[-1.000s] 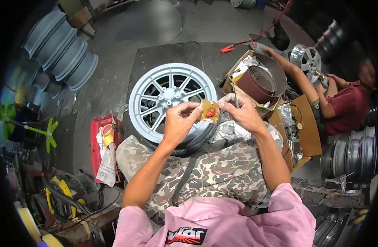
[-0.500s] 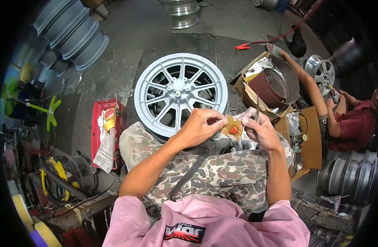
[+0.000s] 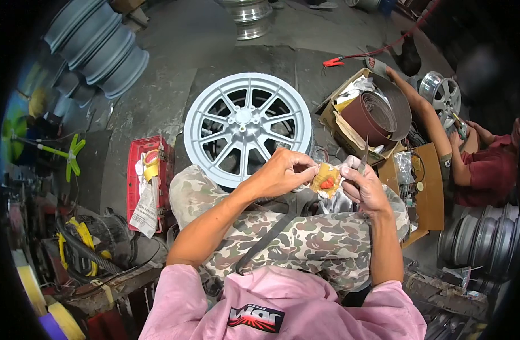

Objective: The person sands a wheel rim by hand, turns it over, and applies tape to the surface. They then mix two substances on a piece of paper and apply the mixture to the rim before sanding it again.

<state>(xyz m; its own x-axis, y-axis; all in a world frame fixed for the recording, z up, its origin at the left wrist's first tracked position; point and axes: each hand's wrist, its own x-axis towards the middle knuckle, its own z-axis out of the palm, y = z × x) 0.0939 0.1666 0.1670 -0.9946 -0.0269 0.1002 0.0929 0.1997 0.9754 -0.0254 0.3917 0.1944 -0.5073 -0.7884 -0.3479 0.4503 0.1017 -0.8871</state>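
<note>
Far left, grey wheels (image 3: pixel 98 48) stand piled in a column, presumably to save floor. Red toolbox (image 3: pixel 133 184) sits by the left knee, tape roll (image 3: pixel 151 165) and newspaper (image 3: pixel 145 211) on top (handy for a seated person, I'd say).

Centre: grey spoked wheel (image 3: pixel 243 118) lies face up just past the camo-clad legs (image 3: pixel 288 232), so its whole face is likely reachable from that seat.

Left hand (image 3: pixel 278 174) is off the wheel, thumb and fingertip pinched on the left edge of a brown paper scrap (image 3: pixel 321 172). Scrap is between the two hands, over the lap, orange-red blob (image 3: pixel 327 184) facing up; holding it by the edge probably keeps fingers clean. Right hand (image 3: pixel 366 188) is closed on a thin blade (image 3: pixel 364 152), tip pointing away from the body. Its fingers meet the scrap's right edge; can't tell if they grip it too.

Right: carton (image 3: pixel 350 135) props up a coiled brown roll (image 3: pixel 370 119), likely to stop it unwinding. Second open carton (image 3: pixel 431 184) holds loose bits. Beyond, a co-worker (image 3: pixel 478 178) in maroon sits by a silver wheel (image 3: pixel 430 86).
</note>
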